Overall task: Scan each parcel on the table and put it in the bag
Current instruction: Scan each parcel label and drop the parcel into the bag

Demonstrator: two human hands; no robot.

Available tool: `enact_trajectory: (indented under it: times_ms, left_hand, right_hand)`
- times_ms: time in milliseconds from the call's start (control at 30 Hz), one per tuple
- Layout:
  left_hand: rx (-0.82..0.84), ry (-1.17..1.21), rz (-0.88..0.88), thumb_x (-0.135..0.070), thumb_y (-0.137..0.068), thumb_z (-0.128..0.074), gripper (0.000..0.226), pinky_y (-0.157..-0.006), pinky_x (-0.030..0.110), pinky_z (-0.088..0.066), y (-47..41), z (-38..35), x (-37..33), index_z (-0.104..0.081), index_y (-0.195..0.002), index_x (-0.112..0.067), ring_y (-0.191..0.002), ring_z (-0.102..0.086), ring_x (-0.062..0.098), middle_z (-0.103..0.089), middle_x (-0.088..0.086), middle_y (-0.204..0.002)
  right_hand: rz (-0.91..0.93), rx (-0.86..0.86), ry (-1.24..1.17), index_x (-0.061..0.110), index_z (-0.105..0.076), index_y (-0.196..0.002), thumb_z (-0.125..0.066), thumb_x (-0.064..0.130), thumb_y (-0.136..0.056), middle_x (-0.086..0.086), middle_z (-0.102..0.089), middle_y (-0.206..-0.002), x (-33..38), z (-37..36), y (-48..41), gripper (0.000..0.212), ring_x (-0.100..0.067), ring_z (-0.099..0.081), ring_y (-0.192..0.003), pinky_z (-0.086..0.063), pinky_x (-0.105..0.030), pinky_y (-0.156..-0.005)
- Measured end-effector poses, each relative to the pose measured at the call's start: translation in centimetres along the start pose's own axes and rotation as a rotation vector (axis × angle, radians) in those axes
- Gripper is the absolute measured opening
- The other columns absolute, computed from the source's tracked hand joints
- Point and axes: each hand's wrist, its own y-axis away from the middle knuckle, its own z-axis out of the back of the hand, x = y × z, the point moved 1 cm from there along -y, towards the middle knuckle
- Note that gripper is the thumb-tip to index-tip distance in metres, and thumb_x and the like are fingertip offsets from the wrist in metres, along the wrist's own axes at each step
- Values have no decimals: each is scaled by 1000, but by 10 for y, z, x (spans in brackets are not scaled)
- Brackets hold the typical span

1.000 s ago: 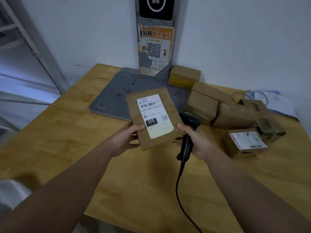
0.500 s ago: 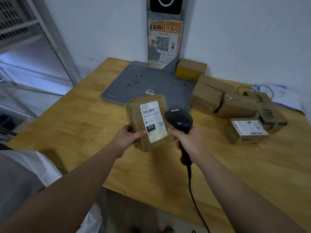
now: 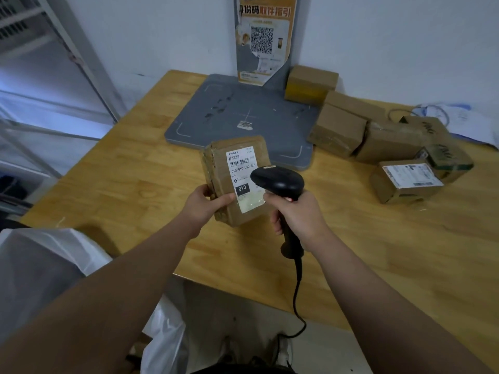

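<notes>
My left hand (image 3: 205, 204) grips a brown cardboard parcel (image 3: 216, 168) by its lower left edge, holding it tilted above the wooden table (image 3: 129, 184) with its white barcode label facing me. My right hand (image 3: 298, 215) grips the handle of a black corded barcode scanner (image 3: 278, 182). The scanner's head sits just in front of the label's lower right part and hides it. A white plastic bag (image 3: 40, 271) hangs open at the lower left, beside the table's near edge. Several more cardboard parcels (image 3: 388, 141) lie on the table's right side.
A grey scanning pad (image 3: 243, 122) lies at the back of the table under a QR-code poster (image 3: 263, 39). A labelled box (image 3: 405, 182) sits nearest on the right. Cables and papers (image 3: 442, 114) lie at the far right; metal shelving (image 3: 40, 76) stands left.
The scanner has come up from under the parcel's right edge to in front of its label. The parcel has been drawn nearer and tilted more upright. The bag has come into view.
</notes>
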Motion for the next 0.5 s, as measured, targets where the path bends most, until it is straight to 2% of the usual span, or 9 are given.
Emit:
enact_trajectory:
  times_ms: [100,333,500]
  left_hand:
    - [6,10,1,-31,-76,-81,65,-86,32,-51,-1,0,1,-50,-129,-8,-108,-60,21,-59,-5,-110]
    - [3,2,0,-32,-77,-80,70,-83,29,-48,0,1,1,-47,-133,-9,-108,-58,21,-58,0,-119]
    - [0,2,2,-30,-78,-79,66,-82,29,-48,1,1,3,-48,-132,-9,-107,-58,21,-58,0,-119]
  right_hand:
    - [0,-9,32,6,-62,-74,-68,17,-86,-5,-57,-49,4,0,0,17,-18,-51,-40,-45,-27,-46]
    - [-15,-56,68,5,-56,-56,-63,9,-79,-5,-50,-43,5,-1,1,25,-19,-48,-37,-42,-26,-45]
    - [-27,-55,44,5,-56,-55,-63,10,-80,-6,-50,-44,3,3,0,26,-19,-47,-37,-41,-26,-45]
